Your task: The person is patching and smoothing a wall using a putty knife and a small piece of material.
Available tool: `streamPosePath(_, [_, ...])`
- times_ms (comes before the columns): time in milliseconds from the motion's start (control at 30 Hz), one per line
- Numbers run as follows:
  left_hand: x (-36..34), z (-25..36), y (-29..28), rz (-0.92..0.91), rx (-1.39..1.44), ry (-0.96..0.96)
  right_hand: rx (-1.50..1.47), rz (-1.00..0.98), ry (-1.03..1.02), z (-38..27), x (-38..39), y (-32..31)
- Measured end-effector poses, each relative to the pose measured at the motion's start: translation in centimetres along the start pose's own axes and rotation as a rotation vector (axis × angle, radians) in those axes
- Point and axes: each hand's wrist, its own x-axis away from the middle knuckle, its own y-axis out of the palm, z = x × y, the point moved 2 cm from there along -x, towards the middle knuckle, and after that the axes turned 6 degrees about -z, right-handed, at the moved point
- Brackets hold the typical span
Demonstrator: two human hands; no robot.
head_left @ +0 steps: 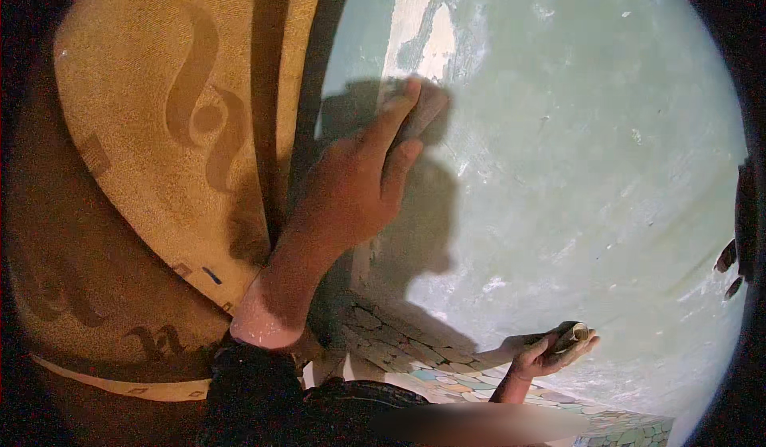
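Your left hand point(363, 180) is raised against the pale green wall point(574, 152), fingers point(399, 112) stretched upward and close together, pressing a small flat pad point(427, 108) to the surface; it looks like a piece of sanding paper, though only its edge shows past your fingertips, so you cannot be sure of its kind. The pad sits just under a patch point(423, 32) where the green coat is gone and a cream layer shows through, and it touches the wall right at the lower rim of that patch. Your hand throws a dark shadow point(423, 224) on the wall beside and below it. Your right hand point(546, 351) is low and well apart from the left, palm turned up, fingers curled around a small roll point(574, 334) of brownish material whose open end faces outward; it hovers near the wall without touching it. Your left wrist is dusted white, and a dark sleeve point(247, 383) covers the forearm below it. To the left of your raised arm hangs a tan patterned curtain point(159, 144) with darker swirls, its edge just beside your forearm and lying over part of the wall there. Below, between your two arms, runs a floor or ledge of mosaic tiles point(415, 351) in grey, green and cream. At the far right rim some dark shapes point(730, 259) stand against the wall, too blurred to tell.
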Motion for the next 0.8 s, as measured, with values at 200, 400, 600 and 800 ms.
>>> streamPosePath(200, [-0.1, 0.8, -0.8, 0.000, -0.003, -0.001, -0.005, -0.015, 0.013, -0.1, -0.1, -0.2])
streamPosePath(400, [-1.7, 1.3, -1.6, 0.005, -0.066, -0.001, 0.011, -0.018, 0.025, 0.6, 0.5, -0.2])
streamPosePath(600, [-1.2, 0.5, -1.9, 0.017, -0.086, 0.063, -0.035, -0.034, 0.096, 0.2, 0.5, -0.2])
streamPosePath(800, [-1.3, 1.3, -1.9, -0.042, -0.027, 0.038, -0.011, -0.069, 0.030, 0.0, 0.0, -0.5])
